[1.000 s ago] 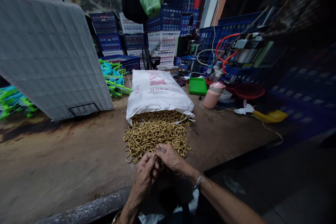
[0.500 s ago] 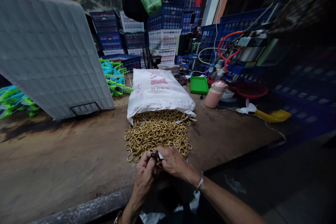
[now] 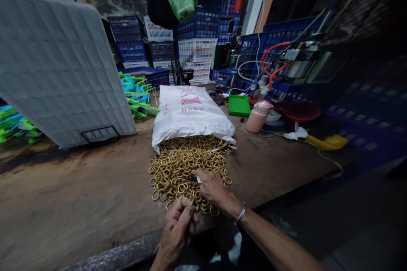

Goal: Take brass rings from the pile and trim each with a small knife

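Observation:
Loose brass-coloured rings [image 3: 178, 167] lie heaped at the mouth of a white woven sack [image 3: 193, 112] printed in red. My left hand [image 3: 178, 222] is closed in a pinch at the near edge of the heap. A ring appears to be between its fingertips, partly hidden by them. Over the heap's right side, my right hand [image 3: 211, 186] grips a small, thin black tool [image 3: 192, 179] with a white part near the fingers. The tool's tip points left over the rings, and its exact kind is unclear.
A large grey-white padded panel [image 3: 63, 67] leans at the left, with green and blue plastic pieces [image 3: 140, 95] behind it. To the right stand a green tray [image 3: 239, 105], a pink bottle [image 3: 257, 117], a yellow scoop [image 3: 327, 142] and a red dish [image 3: 302, 111]. Stacked crates [image 3: 197, 48] fill the back.
My hands have moved apart. The left has come down toward the table edge; the right has shifted slightly right and up over the heap, carrying the black tool away from the left fingers.

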Available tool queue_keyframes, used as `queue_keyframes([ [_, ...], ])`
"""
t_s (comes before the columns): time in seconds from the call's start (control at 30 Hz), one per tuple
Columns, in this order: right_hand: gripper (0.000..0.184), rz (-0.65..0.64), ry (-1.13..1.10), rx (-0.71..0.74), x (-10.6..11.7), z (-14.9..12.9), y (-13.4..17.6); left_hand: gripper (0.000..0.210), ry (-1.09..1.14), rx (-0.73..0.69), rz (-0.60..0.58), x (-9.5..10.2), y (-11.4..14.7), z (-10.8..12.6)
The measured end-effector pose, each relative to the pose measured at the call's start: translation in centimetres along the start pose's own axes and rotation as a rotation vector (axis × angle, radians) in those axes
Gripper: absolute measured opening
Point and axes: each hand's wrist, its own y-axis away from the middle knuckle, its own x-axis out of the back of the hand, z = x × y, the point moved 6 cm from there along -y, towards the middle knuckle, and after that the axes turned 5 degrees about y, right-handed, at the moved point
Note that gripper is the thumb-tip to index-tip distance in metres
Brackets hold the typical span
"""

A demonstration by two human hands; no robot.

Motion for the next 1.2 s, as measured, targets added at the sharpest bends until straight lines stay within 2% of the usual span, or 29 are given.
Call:
queue_keyframes([
  [0.13, 0.023, 0.109, 0.019, -0.050, 0.5, 0.8, -1.3, 0.034, 0.182, 0.099, 0.032, 0.5, -0.3, -1.0],
  [0.27, 0.023, 0.074, 0.094, -0.076, -0.7, 1.4, -2.3, 0.029, 0.221, 0.091, -0.006, 0.8, -0.3, -1.4],
  [0.37, 0.021, 0.062, 0.131, -0.093, -1.3, 1.7, -2.7, 0.024, 0.276, 0.069, 0.025, 1.0, -0.2, -1.2],
  [0.5, 0.021, 0.048, 0.143, -0.105, -1.5, 1.9, -3.0, 0.035, 0.361, 0.144, 0.029, 0.9, -0.3, -1.5],
  [0.63, 0.022, 0.089, 0.082, -0.091, -1.0, 2.5, -2.8, 0.024, 0.452, 0.200, 0.035, 1.2, -0.3, -1.8],
  [0.73, 0.021, 0.136, -0.047, -0.103, -0.7, 3.2, -2.4, 0.022, 0.438, 0.165, 0.021, 1.4, -0.5, -1.6],
  [0.83, 0.012, 0.155, -0.279, -0.110, -0.6, 3.4, -2.0, 0.020, 0.387, 0.106, -0.017, 1.3, -1.1, -1.2],
  [0.93, 0.019, 0.148, -0.567, -0.114, -0.6, 3.2, -1.5, 0.020, 0.360, 0.066, 0.025, 1.5, -2.0, -0.9],
  [1.07, 0.024, 0.054, -0.870, -0.143, -1.1, 2.4, -0.6, 0.029, 0.271, 0.005, 0.141, 1.7, -3.0, -0.6],
  [1.2, 0.021, -0.107, -1.105, -0.091, -1.5, 0.6, 0.3, 0.039, 0.166, -0.058, 0.169, 1.6, -3.3, -0.3],
])
